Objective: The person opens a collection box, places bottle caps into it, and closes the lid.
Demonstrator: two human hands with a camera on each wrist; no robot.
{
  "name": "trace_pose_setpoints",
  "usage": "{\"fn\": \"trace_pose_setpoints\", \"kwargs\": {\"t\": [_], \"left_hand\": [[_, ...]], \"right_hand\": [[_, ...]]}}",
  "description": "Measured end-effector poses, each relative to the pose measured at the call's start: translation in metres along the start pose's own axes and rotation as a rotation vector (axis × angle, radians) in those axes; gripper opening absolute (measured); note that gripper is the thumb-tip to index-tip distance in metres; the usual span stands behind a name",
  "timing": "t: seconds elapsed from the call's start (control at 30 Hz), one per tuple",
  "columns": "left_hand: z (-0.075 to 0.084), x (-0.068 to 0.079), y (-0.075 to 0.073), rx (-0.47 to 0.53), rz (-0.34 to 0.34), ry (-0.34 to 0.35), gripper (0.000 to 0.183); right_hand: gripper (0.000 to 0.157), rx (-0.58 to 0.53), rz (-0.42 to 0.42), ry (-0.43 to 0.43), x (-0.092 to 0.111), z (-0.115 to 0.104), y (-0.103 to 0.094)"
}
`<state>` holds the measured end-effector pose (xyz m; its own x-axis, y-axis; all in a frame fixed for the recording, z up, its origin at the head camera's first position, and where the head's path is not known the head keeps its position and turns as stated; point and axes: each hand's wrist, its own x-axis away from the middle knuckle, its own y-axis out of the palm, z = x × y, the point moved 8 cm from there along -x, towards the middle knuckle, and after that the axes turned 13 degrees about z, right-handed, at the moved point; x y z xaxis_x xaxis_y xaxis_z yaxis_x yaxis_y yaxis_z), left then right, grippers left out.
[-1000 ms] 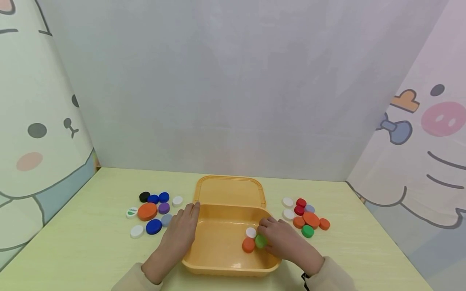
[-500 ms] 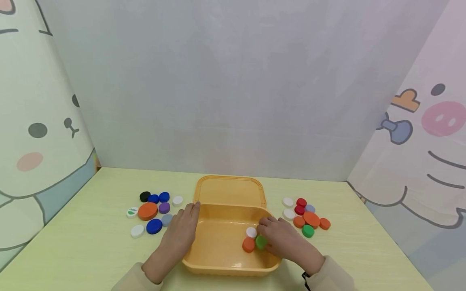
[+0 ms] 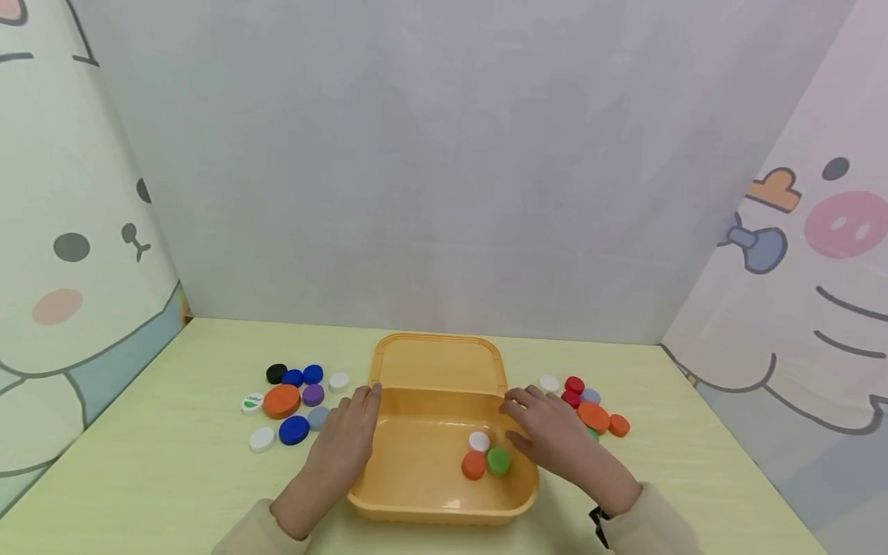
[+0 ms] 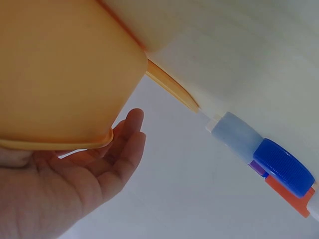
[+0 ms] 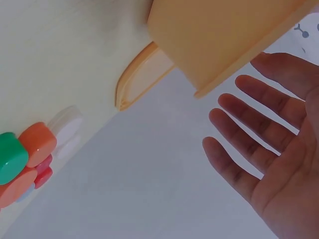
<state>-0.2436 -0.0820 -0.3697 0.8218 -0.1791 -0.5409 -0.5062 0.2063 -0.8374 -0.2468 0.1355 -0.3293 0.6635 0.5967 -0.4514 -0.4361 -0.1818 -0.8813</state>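
An orange plastic box [image 3: 416,462] stands at the front of the table. Inside, toward its right, lie a white bottle cap [image 3: 479,442], an orange cap [image 3: 474,465] and a green cap [image 3: 498,461]. My left hand [image 3: 344,439] rests along the box's left rim; the left wrist view shows its fingers loosely bent beside the rim, the thumb mostly hidden. Over the right rim is my right hand [image 3: 555,432], fingers spread and holding nothing. The right wrist view shows its palm [image 5: 294,184] and separated fingers close to the box's edge.
Behind the box lies its orange lid [image 3: 438,362]. Several caps sit to the left, among them a large orange cap [image 3: 281,401] and a blue cap [image 3: 294,430]. More caps, including a red cap [image 3: 574,384], lie right, partly covered by my right hand.
My right hand has let go of the green cap inside the box and moved up and right to the rim, its fingers spreading. My left hand stays in place.
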Motion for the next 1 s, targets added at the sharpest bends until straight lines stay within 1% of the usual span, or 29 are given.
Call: {"fn": "trace_pose_setpoints", "kwargs": {"t": [0.23, 0.4, 0.5, 0.67, 0.8, 1.0], "left_hand": [[0.000, 0.000, 0.000, 0.006, -0.005, -0.004, 0.055], [0.000, 0.000, 0.000, 0.004, -0.013, -0.005, 0.055], [0.000, 0.000, 0.000, 0.003, -0.016, -0.006, 0.055], [0.000, 0.000, 0.001, 0.006, -0.025, -0.012, 0.055], [0.000, 0.000, 0.001, 0.009, -0.026, -0.014, 0.055], [0.000, 0.000, 0.001, 0.008, -0.019, -0.008, 0.054]], "right_hand": [[0.027, 0.006, 0.091, 0.012, 0.000, 0.021, -0.009], [0.028, 0.038, 0.138, 0.041, 0.005, 0.040, -0.006], [0.028, 0.047, 0.156, 0.062, 0.009, 0.052, -0.001], [0.028, 0.046, 0.133, 0.119, 0.017, 0.071, 0.010], [0.028, 0.045, 0.109, 0.155, 0.023, 0.082, 0.018], [0.026, 0.027, 0.029, 0.224, 0.028, 0.096, 0.031]]}}
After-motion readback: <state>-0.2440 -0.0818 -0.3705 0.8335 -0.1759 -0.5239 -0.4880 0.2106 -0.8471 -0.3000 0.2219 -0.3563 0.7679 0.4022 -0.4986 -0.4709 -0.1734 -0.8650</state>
